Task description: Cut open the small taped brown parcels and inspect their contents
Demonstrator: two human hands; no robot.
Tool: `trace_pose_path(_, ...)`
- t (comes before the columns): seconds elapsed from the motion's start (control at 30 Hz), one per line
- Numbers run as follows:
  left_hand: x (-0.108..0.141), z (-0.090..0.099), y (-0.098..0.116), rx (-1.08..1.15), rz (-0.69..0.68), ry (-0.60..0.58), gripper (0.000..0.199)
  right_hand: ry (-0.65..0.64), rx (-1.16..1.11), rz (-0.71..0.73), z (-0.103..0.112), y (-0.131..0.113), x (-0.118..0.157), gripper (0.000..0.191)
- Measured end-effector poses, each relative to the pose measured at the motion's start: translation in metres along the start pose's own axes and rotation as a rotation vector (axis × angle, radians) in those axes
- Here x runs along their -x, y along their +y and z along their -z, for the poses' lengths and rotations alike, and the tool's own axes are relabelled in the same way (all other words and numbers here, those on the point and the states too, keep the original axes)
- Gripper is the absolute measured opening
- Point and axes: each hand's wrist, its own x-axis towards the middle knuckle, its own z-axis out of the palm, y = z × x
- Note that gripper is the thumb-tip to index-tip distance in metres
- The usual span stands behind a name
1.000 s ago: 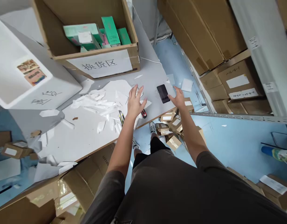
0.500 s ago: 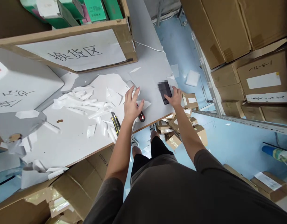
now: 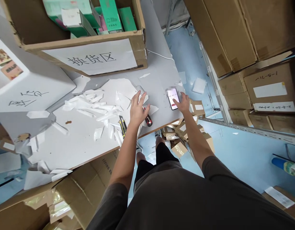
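Phone (image 3: 171,95) lies lit on the counter (image 3: 159,72), right of frame centre; right hand (image 3: 184,103), fingers (image 3: 183,96) loosely spread, seems mid-tap, calling for clean thumb lift; left hand (image 3: 137,112) (empty) splays wide.

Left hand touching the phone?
Apart: the head view shows grey tabletop between the left hand and the phone.

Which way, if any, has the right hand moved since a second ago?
Yes, slightly left: against the phone, the right hand has shifted its thumb from alongside to over the screen.
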Motion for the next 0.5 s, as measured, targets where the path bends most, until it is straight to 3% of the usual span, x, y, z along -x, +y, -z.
trace_pose_path(0.13, 0.007, 0.022, -0.002, -0.041, 0.046, 0.020, 0.069, 0.049, -0.021, 0.058, 0.022, -0.020, 0.011, 0.077)
trace_pose_path(0.27, 0.017, 0.053, -0.005, -0.064, 0.070, 0.060, 0.072, 0.090, -0.008, 0.144, 0.049, -0.055, 0.025, 0.075)
trace_pose_path(0.5, 0.062, 0.136, -0.013, -0.086, 0.099, 0.180, 0.075, 0.150, 0.026, 0.287, 0.103, -0.140, 0.057, 0.076)
